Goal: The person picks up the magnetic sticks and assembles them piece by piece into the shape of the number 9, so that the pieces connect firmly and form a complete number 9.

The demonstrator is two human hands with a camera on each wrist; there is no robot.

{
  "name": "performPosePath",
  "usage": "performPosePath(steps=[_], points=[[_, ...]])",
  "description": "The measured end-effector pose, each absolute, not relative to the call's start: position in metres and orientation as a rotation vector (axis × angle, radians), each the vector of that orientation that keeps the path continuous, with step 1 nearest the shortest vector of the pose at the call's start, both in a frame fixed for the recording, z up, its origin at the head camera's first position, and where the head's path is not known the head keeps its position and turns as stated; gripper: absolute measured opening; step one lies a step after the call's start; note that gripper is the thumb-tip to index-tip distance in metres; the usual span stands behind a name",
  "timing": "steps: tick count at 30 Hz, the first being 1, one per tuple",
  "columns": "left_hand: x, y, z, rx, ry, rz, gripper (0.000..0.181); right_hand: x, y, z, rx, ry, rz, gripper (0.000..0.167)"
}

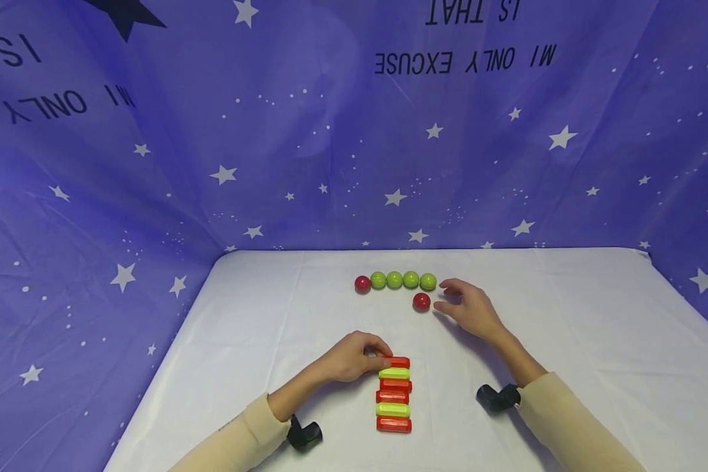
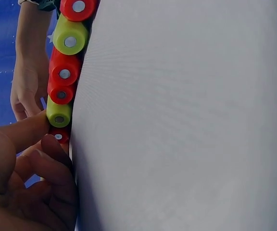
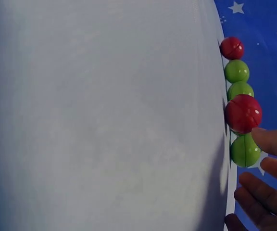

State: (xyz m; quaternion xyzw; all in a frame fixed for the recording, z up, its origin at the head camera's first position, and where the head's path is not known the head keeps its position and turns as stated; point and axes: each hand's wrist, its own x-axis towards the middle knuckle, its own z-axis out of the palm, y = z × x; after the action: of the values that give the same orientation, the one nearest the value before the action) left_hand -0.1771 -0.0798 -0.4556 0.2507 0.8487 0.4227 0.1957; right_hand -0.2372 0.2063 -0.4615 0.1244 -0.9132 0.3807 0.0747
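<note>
My left hand (image 1: 351,357) pinches the left end of the farthest red rod (image 1: 400,362) between thumb and fingers. That rod tops a column of short red and yellow-green rods lying side by side, including a yellow-green rod (image 1: 393,410) and the nearest red rod (image 1: 394,425). Silver discs show on their ends in the left wrist view. My right hand (image 1: 471,309), fingers spread and slightly bent, hovers just right of a loose red ball (image 1: 421,302) with a small gap in the head view. In the right wrist view, the thumb (image 3: 273,142) overlaps that ball's edge.
Behind the loose ball runs a row of several green balls (image 1: 394,280) with a red ball (image 1: 362,284) at its left end. Everything lies on a white cloth-covered table (image 1: 566,314). A purple star-printed curtain (image 1: 330,131) rises behind the table's far edge.
</note>
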Motion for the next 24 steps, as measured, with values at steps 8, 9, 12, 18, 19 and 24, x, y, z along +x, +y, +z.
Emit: performPosePath(steps=[8, 9, 12, 18, 19, 24], points=[[-0.178, -0.08, -0.456, 0.713, 2.36, 1.201, 0.013, -0.233, 0.195, -0.455, 0.444, -2.741, 1.279, 0.048], [-0.179, -0.08, -0.456, 0.718, 2.356, 1.205, 0.013, -0.233, 0.193, -0.454, 0.451, -2.744, 1.288, 0.048], [-0.178, -0.081, -0.456, 0.72, 2.349, 1.211, 0.014, -0.232, 0.187, -0.452, 0.463, -2.757, 1.309, 0.048], [-0.178, -0.08, -0.454, 0.693, 2.333, 1.214, 0.013, -0.233, 0.179, -0.455, 0.531, -2.766, 1.258, 0.047], [-0.178, -0.08, -0.453, 0.691, 2.33, 1.213, 0.013, -0.233, 0.178, -0.456, 0.548, -2.769, 1.234, 0.047], [-0.179, -0.081, -0.454, 0.705, 2.327, 1.214, 0.013, -0.234, 0.175, -0.46, 0.61, -2.764, 1.149, 0.04]])
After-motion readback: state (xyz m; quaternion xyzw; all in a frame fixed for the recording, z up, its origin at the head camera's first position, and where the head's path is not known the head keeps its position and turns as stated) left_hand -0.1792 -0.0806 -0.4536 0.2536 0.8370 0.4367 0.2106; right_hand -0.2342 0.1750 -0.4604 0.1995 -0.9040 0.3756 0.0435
